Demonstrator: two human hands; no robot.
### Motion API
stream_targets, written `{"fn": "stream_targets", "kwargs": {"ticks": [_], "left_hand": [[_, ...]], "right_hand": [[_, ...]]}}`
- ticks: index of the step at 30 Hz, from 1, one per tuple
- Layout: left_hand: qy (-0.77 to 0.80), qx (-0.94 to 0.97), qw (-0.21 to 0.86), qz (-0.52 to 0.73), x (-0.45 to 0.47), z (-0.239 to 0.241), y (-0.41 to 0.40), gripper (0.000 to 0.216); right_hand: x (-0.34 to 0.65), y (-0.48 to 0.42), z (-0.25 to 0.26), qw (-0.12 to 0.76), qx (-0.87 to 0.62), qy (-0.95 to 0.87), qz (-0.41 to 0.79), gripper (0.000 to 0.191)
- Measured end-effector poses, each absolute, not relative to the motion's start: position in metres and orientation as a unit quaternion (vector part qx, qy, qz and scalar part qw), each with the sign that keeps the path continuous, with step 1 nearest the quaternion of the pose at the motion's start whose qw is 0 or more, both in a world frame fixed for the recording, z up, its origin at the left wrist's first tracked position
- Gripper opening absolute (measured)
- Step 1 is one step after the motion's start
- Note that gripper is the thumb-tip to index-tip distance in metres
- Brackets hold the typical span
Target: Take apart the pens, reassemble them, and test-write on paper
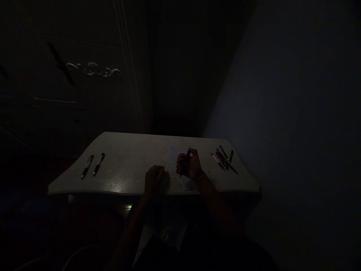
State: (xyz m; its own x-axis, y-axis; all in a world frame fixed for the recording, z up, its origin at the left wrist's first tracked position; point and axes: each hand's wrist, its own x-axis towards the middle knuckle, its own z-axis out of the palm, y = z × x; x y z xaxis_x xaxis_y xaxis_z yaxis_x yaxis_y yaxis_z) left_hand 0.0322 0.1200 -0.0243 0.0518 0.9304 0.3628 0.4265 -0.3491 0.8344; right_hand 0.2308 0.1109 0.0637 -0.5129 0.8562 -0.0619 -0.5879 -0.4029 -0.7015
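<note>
My right hand [191, 165] is closed around a dark pen [188, 153], its thumb at the pen's upper end. A thin tip shows below the fist. Under this hand lies a sheet of paper [174, 155] with faint markings, partly covered by the hand and wrist. My left hand [153, 177] rests on the white table [132, 150] just left of the paper, fingers curled in and apart from the sheet. I see nothing in it, though the light is very dim.
Two black-and-white pens [98, 165] lie side by side at the table's left. A loose pile of several pens [223, 160], some red or blue, is at the right. A pale wall [287, 124] borders the right side; a dark cabinet with ornate trim [93, 69] stands at the left.
</note>
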Motion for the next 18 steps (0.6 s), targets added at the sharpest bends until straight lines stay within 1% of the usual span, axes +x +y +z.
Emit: {"fn": "stream_targets", "kwargs": {"ticks": [6, 10, 15, 18], "left_hand": [[0.497, 0.677, 0.279, 0.466, 0.0322, -0.0263, 0.1206, 0.025], [0.5, 0.686, 0.273, 0.453, 0.0315, -0.0266, 0.1214, 0.024], [0.496, 0.689, 0.272, 0.453, 0.0313, -0.0267, 0.1218, 0.024], [0.499, 0.69, 0.269, 0.45, 0.0315, -0.026, 0.1212, 0.025]], "right_hand": [[0.2317, 0.1127, 0.0585, 0.438, -0.203, -0.313, 0.818, 0.074], [0.2324, 0.1133, 0.0595, 0.405, -0.205, -0.315, 0.833, 0.081], [0.2318, 0.1141, 0.0594, 0.394, -0.202, -0.323, 0.836, 0.07], [0.2312, 0.1138, 0.0585, 0.39, -0.205, -0.323, 0.838, 0.07]]}}
